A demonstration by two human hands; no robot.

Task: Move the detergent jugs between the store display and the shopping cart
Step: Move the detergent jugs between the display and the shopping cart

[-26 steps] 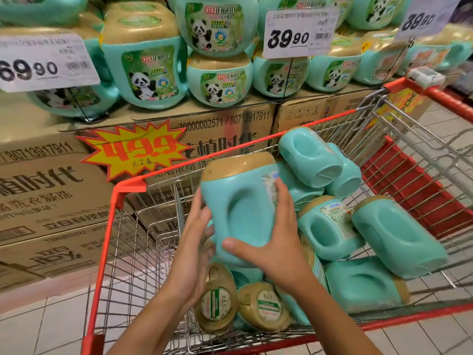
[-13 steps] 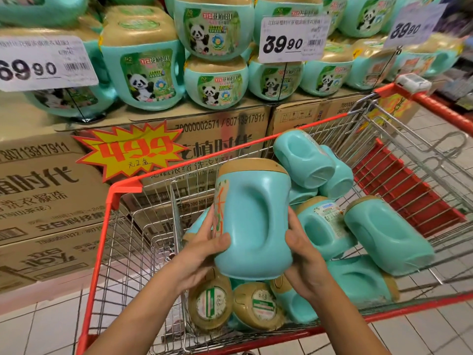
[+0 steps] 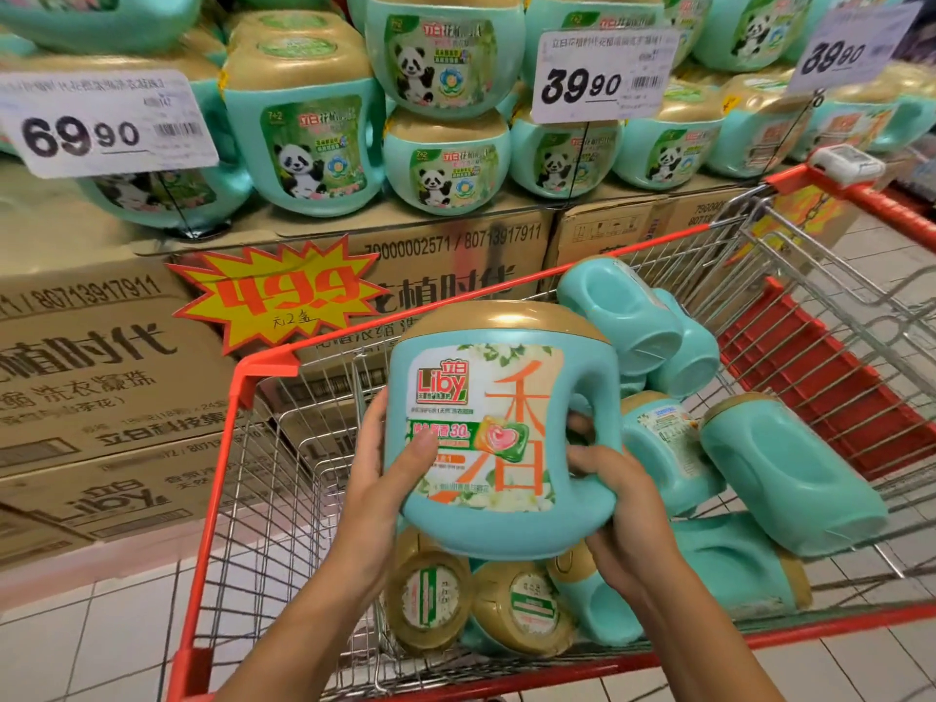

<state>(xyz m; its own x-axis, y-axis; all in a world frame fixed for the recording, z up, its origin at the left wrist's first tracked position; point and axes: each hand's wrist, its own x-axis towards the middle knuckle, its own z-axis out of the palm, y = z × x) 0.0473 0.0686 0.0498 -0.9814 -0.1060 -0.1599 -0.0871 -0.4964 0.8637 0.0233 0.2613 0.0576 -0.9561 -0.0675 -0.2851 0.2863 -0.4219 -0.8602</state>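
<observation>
Midway over a red-framed shopping cart (image 3: 263,369), a shopper holds one teal, gold-capped detergent jug (image 3: 499,433) upright at the centre of the frame, its orange-lettered label turned to the camera. The left hand (image 3: 385,478) clasps the jug's left side, thumb laid across the label and fingers out of sight behind. The right hand (image 3: 623,504) curls round the moulded handle at the lower right, fingers hooked through its opening. The two-handed hold looks suited to a bulky, probably heavy container, one hand carrying by the handle while the other steadies it. Below and to the right, other jugs (image 3: 790,473) lie tumbled on their sides in the basket, several with caps toward the viewer. Across the upper frame the store display (image 3: 304,139) stacks panda-labelled jugs on cardboard cartons (image 3: 101,377), with price cards (image 3: 602,76) clipped in front and a yellow starburst sign (image 3: 278,293) at centre left. Whether this jug is bound for the display or the cart cannot be told; it appears raised above the pile and well short of the stack.
</observation>
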